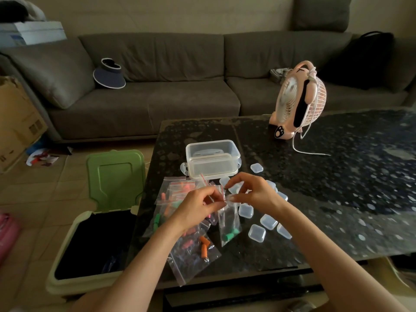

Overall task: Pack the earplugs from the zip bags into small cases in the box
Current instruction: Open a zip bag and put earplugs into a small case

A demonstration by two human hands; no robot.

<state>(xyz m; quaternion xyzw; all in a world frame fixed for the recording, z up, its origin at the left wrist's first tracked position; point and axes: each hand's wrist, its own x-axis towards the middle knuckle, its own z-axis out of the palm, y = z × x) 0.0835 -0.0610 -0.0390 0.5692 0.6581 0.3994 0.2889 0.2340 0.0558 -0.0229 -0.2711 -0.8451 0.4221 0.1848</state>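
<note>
- Left hand (198, 206) pinches the top edge of a small clear zip bag (229, 221) between thumb and curled fingers; the right hand (254, 192) pinches the same edge from the 3 o'clock side, fingers bent.
- That zip bag hangs from the two hands above the table (326, 188), thin and see-through, with a red line at its seal.
- Green earplugs (230, 235), short and stubby, lie bunched at the bag's bottom.
- More zip bags (177, 192) lie overlapping on the table at 9 o'clock from the hands, with pink, orange and green plugs inside; one with orange earplugs (203, 245) lies at 6 o'clock.
- Small cases (256, 233), clear and square with rounded corners, are scattered from 1 to 5 o'clock of the hands.
- At 12 o'clock stands the box (212, 162), clear plastic, without a lid on top.
- A pink fan (297, 102) stands at 1 o'clock, well apart.
</note>
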